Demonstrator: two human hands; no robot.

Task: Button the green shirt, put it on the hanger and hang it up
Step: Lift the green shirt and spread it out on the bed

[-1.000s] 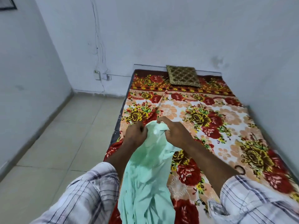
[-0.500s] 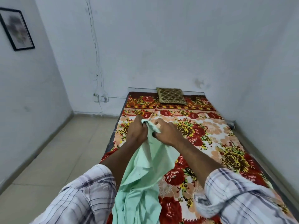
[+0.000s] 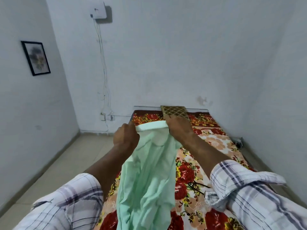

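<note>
Left grip: My left grip [image 3: 126,136] is up in the air in front of me. Its fingers are curled, and it pinches the left end of the shirt's top edge.
Right grip: My right grip [image 3: 179,128] is up beside it, a little apart. It pinches the right end of the same edge.
Shirt: The green shirt [image 3: 147,171] hangs down from both grips, over the near part of the bed. The top edge [image 3: 151,126] is pulled flat between the grips. The rest is loose and wrinkly. I cannot tell if any button is done up.
Bed: The bed [image 3: 216,141] has a cover with red and yellow flowers. It sits in the corner, against the back wall and the right wall.
Pillow: A small brown and gold pillow [image 3: 174,111] lies at the far end of the bed, partly behind my right grip.
Sleeves: I see checked sleeves [image 3: 66,201] pushed up on both arms.
Walls: A picture [image 3: 35,58] hangs on the left wall. A white box [image 3: 98,12] sits high on the back wall, and wires [image 3: 103,72] run down from it.
Floor: The floor [image 3: 58,163] is on the left of the bed.
</note>
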